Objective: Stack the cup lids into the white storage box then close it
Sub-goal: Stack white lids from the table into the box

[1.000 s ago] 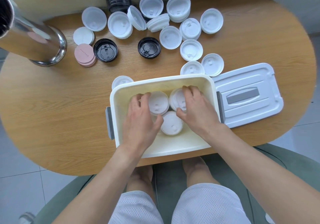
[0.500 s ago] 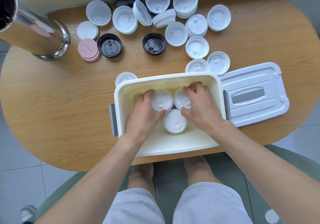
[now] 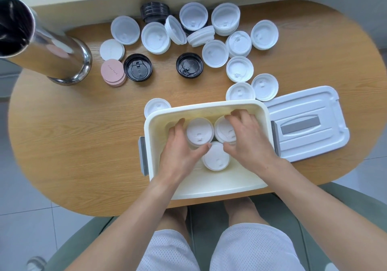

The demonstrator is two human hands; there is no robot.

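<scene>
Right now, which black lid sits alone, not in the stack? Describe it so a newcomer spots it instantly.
Start at the white storage box at the table's near edge and look straight past its far rim. On bare wood short of the cluster of white lids lies the lone black lid. Unlike the other single black lid, which sits beside the pink discs, it has white lids only to its right.

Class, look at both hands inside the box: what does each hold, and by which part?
Left hand holds a white lid stack by its sides; right hand holds the neighbouring stack likewise.
</scene>
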